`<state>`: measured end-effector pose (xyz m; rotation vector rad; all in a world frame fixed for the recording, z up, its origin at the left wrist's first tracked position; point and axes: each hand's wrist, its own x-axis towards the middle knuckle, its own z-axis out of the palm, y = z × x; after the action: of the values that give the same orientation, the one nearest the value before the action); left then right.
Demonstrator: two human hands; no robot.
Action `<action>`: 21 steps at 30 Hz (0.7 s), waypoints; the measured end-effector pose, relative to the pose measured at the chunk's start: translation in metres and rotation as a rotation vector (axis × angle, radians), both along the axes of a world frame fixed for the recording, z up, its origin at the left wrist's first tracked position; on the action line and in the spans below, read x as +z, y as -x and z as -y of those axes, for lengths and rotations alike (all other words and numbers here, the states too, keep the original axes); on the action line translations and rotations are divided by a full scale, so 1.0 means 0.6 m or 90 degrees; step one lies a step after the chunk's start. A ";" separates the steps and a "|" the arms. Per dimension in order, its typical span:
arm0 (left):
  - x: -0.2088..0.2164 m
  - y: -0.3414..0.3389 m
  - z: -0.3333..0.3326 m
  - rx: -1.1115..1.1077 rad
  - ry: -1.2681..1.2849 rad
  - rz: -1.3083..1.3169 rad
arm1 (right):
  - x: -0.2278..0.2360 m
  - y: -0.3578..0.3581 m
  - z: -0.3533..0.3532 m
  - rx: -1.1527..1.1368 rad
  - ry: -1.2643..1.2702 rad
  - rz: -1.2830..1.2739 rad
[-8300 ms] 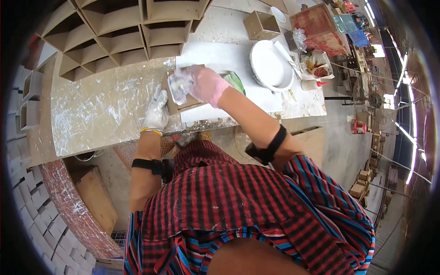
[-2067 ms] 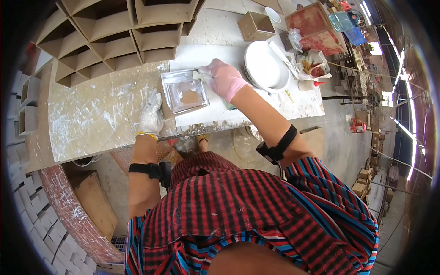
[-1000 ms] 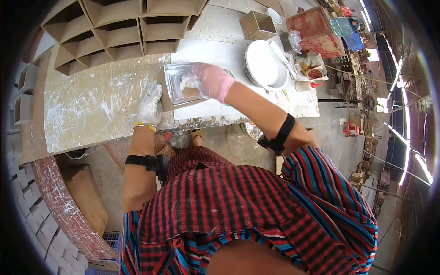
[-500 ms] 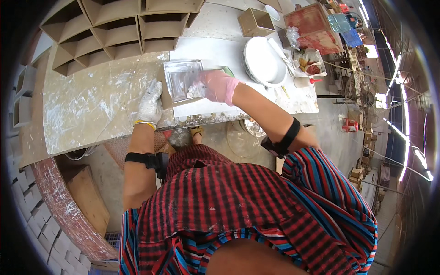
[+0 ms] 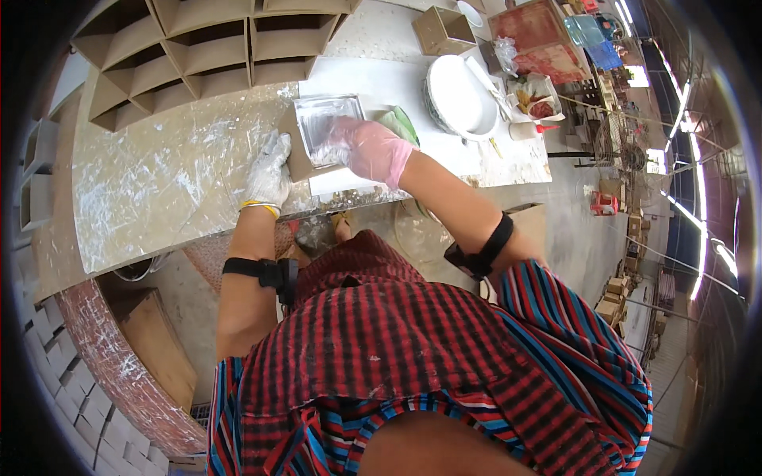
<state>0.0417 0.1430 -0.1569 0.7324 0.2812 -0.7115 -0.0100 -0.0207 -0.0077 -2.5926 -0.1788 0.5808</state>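
Note:
A small brown open box with a shiny grey, white-smeared inside stands tilted on the white sheet. My left hand, in a white glove with a yellow cuff edge, holds the box's left side. Over the box's open inside is my right hand in a pink glove, its fingers curled and blurred; whatever they hold is hidden. Behind that wrist lies a green, crumpled piece. Farther right stands a round tub of white paste, with a white-coated flat tool across its rim.
A stack of brown open boxes rises at the far left of the paint-marked table. Another open box, a bowl of scraps and a red-capped bottle stand at the right. Grey boxes are stacked at lower left.
The box and both hands have shifted slightly right in view. My right hand has moved over the box's inside, and more of the green piece shows.

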 end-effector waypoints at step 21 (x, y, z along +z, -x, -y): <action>-0.015 -0.004 -0.002 -0.027 0.018 -0.006 | -0.062 0.023 0.012 -0.076 0.021 0.184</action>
<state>0.0444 0.1444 -0.1656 0.7099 0.2641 -0.7571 -0.0238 -0.0281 -0.0447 -2.6869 -0.1071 0.1671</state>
